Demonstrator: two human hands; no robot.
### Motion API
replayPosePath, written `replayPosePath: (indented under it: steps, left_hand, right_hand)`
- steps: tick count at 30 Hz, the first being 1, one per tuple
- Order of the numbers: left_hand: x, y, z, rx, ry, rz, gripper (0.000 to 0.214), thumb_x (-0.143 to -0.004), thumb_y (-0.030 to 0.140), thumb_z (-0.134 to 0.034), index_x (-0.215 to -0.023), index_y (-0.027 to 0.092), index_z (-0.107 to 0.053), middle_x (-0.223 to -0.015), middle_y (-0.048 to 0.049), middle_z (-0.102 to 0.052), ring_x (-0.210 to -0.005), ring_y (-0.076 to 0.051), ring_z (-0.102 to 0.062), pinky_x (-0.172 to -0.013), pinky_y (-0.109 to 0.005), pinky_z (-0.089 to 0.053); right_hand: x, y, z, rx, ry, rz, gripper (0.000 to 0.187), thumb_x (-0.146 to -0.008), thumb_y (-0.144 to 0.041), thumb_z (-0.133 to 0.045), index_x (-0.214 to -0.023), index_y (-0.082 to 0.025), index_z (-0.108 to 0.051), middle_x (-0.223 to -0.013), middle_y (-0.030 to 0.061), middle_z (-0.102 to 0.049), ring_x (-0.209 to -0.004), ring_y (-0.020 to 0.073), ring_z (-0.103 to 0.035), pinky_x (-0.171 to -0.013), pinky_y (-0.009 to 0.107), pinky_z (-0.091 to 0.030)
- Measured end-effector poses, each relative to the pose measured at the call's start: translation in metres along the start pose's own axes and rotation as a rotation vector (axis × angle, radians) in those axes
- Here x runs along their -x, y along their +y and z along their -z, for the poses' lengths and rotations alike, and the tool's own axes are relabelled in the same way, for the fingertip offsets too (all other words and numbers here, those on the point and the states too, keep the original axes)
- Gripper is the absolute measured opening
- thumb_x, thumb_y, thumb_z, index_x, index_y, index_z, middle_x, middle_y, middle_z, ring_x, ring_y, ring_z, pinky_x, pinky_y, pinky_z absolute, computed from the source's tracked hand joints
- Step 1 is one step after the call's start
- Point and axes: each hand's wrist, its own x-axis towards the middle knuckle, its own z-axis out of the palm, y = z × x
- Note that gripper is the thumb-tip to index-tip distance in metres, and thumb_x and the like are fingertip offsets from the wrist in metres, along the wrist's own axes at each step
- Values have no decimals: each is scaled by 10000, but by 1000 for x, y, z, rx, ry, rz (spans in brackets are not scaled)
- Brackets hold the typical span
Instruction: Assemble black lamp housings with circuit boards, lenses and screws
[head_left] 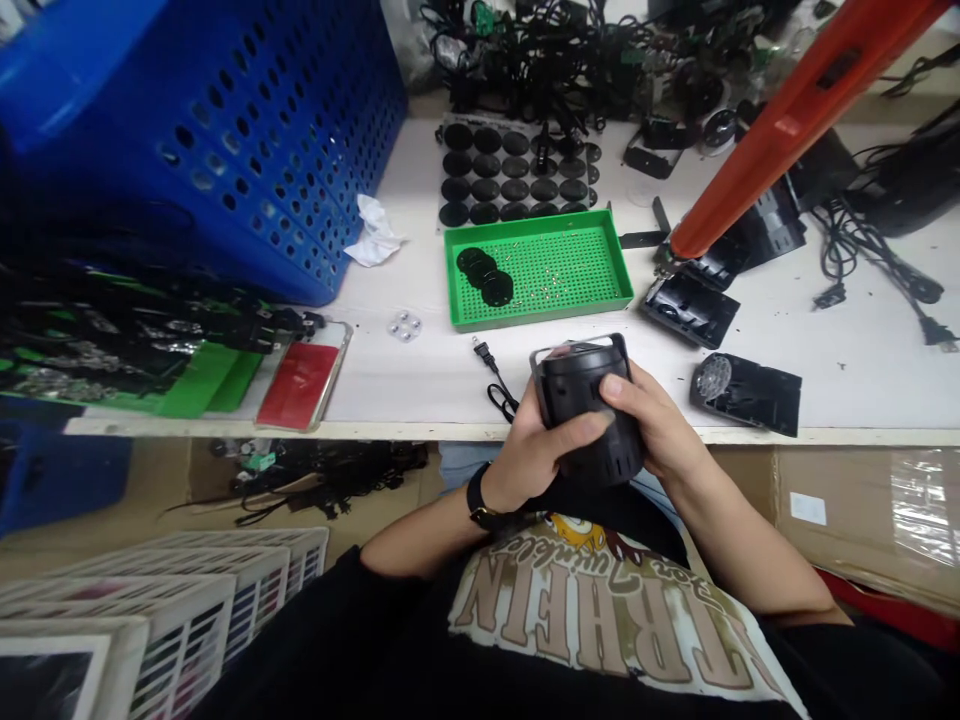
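Both my hands grip a black cylindrical lamp housing (592, 415) with vented slots and a metal bracket over its top end, holding it above the table's front edge. My left hand (536, 455), with a black wristwatch, wraps its near side. My right hand (649, 415) presses the other side. Nearest on the table lies a black cord with a two-pin plug (487, 372). Black housing panels (746, 395) lie to the right, one with a round LED lens. A green tray (536, 275) behind holds several black discs and small screws.
A blue perforated crate (225, 130) fills the back left, and a sheet of black discs (510, 165) lies behind the tray. An orange bar (802, 120) crosses the right side. Tangled black cables (547, 70) pile along the back. White stacked crates (172, 620) stand below left.
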Motion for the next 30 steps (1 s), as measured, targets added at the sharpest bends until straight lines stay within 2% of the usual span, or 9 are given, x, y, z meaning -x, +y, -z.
replayPosePath:
  steps: [4,7,10,14,20,26,30]
  left_hand:
    - [-19,22,-6,153,73,79,562,-758,475,-916,-1207,193,-730,-1183,-90,-792,-1210,-332,-725,-1077,-467,-573]
    - [-32,35,-5,238,93,93,387,-854,440,-836,-1134,182,-764,-1108,-74,-815,-1200,-292,-737,-1093,-427,-568]
    - [-39,40,-1,266,157,141,275,-954,402,-730,-1117,184,-770,-1045,-61,-824,-1062,-238,-779,-1034,-386,-594]
    - [-41,40,1,285,245,133,247,-989,367,-684,-1119,173,-764,-1025,-67,-822,-917,-212,-788,-976,-376,-608]
    - [-42,39,3,327,290,123,217,-959,305,-675,-1096,154,-750,-1012,-65,-811,-902,-204,-773,-979,-379,-603]
    - [-42,44,5,348,257,172,309,-978,393,-619,-1117,140,-732,-1015,-112,-800,-934,-252,-778,-937,-418,-620]
    - [-41,47,3,385,294,207,359,-976,438,-618,-1162,147,-716,-1029,-121,-794,-992,-283,-779,-941,-445,-624]
  right_hand:
    - [-5,-4,0,-69,73,-7,741,-820,-725,-723,-1382,-259,-594,-1401,85,-689,-1251,299,-668,-993,429,-586]
    - [-4,-3,3,-84,85,-8,744,-850,-705,-697,-1472,-346,-506,-1575,59,-566,-1306,292,-646,-958,427,-603]
    - [-1,2,8,-55,94,27,701,-867,-688,-686,-1464,-370,-500,-1666,71,-456,-1337,307,-637,-943,437,-614]
    - [6,9,10,70,70,124,632,-934,-660,-633,-1475,-374,-475,-1686,83,-418,-1398,316,-599,-1004,475,-607]
    - [18,11,2,303,103,382,629,-890,-480,-808,-1440,-367,-524,-1696,75,-351,-1491,299,-509,-1196,503,-506]
    - [17,18,4,230,111,414,512,-975,-455,-708,-1445,-361,-529,-1658,71,-429,-1470,284,-538,-1195,523,-521]
    - [15,24,5,293,103,482,554,-960,-361,-727,-1472,-355,-517,-1649,87,-440,-1457,286,-556,-1176,519,-541]
